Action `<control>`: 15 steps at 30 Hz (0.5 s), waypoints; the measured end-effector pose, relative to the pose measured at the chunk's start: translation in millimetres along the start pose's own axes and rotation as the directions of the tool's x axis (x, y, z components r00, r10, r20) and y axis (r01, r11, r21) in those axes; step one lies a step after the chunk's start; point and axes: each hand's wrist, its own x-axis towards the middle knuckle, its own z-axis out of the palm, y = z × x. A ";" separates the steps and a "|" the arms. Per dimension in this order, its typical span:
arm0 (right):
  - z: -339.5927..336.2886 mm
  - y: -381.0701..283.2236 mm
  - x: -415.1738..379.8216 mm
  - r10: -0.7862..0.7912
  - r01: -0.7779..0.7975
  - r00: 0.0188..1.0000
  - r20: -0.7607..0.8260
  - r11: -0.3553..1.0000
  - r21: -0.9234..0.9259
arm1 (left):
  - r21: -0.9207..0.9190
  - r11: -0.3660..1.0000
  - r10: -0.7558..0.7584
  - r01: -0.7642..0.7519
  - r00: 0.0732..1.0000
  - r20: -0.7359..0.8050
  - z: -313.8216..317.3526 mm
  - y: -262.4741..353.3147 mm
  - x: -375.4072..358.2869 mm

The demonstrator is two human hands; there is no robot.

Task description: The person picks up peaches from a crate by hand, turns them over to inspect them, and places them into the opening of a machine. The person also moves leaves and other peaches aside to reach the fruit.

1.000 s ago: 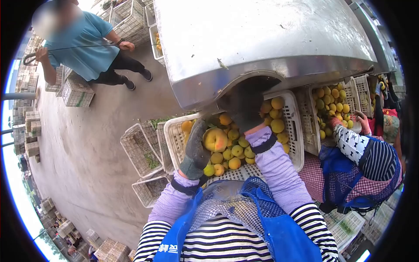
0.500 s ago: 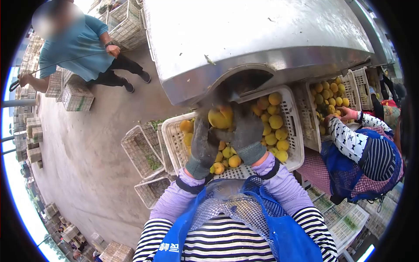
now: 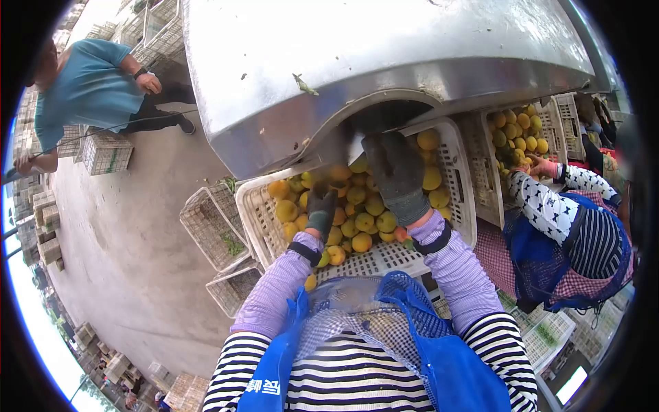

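A white plastic crate (image 3: 458, 165) full of yellow-orange peaches (image 3: 364, 221) stands under the metal machine's dark opening (image 3: 384, 118). My left hand (image 3: 321, 207), in a dark grey glove, is down among the peaches on the crate's left side; its fingers are blurred and partly hidden, so its grip cannot be made out. My right hand (image 3: 398, 172), gloved alike, reaches over the crate's right part to just below the opening. Its fingertips point away from me into shadow, and whether they hold anything is not visible.
A large metal housing (image 3: 384, 41) overhangs the crate. At right, a co-worker's gloved hands (image 3: 539, 167) are at another crate of peaches (image 3: 518, 134). Wire-sided crates (image 3: 214, 226) sit on the floor at left. A person in a blue shirt (image 3: 93, 89) stands farther back holding a thin rod.
My hands, together around a large peach before, have separated. The left has lowered onto the fruit; the right has moved up toward the opening. More peaches show in the crate, and the view has shifted.
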 end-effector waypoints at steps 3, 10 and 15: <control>22.6 62.8 -45.7 0.241 -0.224 0.962 0.132 0.966 -0.132 | 0.582 0.798 0.192 -0.159 0.981 0.006 26.6 2.7 27.6; 106.3 116.0 -57.4 0.530 -0.376 0.742 0.411 0.836 -0.400 | 0.857 0.515 -0.081 -0.025 0.994 0.078 48.6 32.5 46.2; 145.7 176.0 -82.4 0.410 -0.304 0.804 0.430 0.906 -0.295 | 0.655 0.747 -0.155 -0.111 0.929 0.335 21.9 29.8 40.8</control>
